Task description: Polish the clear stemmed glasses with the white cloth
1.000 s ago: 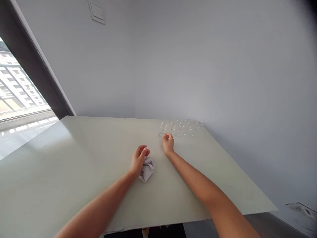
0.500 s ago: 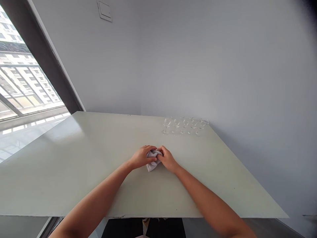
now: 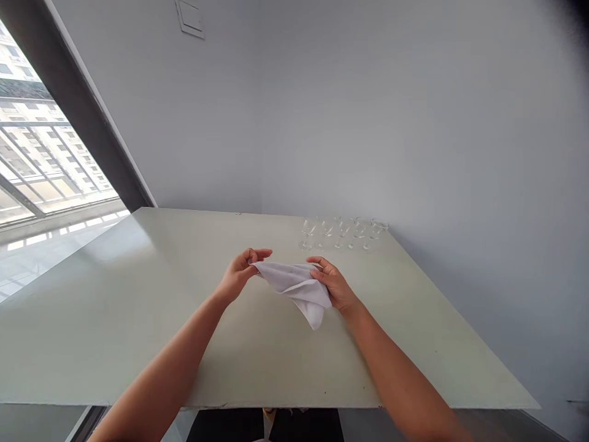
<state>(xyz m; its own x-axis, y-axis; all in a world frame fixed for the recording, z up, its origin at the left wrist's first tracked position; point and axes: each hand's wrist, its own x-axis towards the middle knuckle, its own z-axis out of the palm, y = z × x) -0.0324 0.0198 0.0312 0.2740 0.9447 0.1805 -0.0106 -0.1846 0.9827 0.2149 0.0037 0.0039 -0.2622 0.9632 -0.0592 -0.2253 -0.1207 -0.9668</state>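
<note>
A white cloth (image 3: 294,282) is stretched between my two hands above the pale table (image 3: 175,294). My left hand (image 3: 242,268) pinches one corner between thumb and finger, with another finger pointing out to the right. On the other side, my right hand (image 3: 332,282) grips the cloth's gathered right part, thumb on top. A loose corner of the fabric hangs down toward me. Past my hands, several clear stemmed glasses (image 3: 343,233) stand in a group near the table's far right end.
Grey walls (image 3: 391,123) meet in a corner behind the table, with a white switch plate (image 3: 189,18) high on the left one. A window (image 3: 41,141) with a dark frame is at the left. The table's front edge runs close to my body.
My hands have moved apart, left hand to the left and right hand to the right. The cloth, bunched up before, is now spread out between them.
</note>
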